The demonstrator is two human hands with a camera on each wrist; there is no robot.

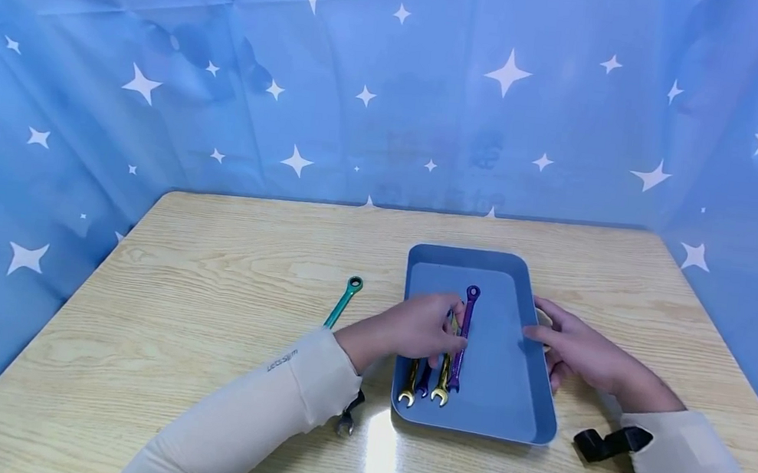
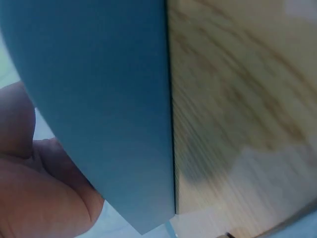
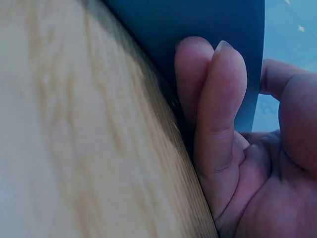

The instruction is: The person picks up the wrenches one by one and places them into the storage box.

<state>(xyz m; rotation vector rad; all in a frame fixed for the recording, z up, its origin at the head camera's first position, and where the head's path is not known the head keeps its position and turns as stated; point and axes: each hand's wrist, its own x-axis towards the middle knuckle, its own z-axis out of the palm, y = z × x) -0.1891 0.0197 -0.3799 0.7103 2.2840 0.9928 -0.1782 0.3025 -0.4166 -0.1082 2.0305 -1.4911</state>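
"Where is the purple wrench (image 1: pixel 467 319)?"

"In the blue tray (image 1: pixel 508 393), pinched by the left grip (image 1: pixel 427 325). Only the head view shows it, with two gold wrenches (image 1: pixel 409 378) and a darker wrench (image 1: pixel 423 384) beside it."

"And the left wrist view?"

"Mostly the tray's outer wall meeting the counter (image 1: pixel 243 276), part of the hand beyond the rim."

"The right grip (image 1: pixel 581 354)?"

"It holds the tray's right wall. The head view half hides its lower fingers; the right wrist view shows two fingers (image 3: pixel 215 114) against the outside, the thumb beyond the rim."

"Outside the tray?"

"A green wrench (image 1: pixel 342 306) lies to its left, partly behind the left sleeve (image 1: pixel 263 417)."
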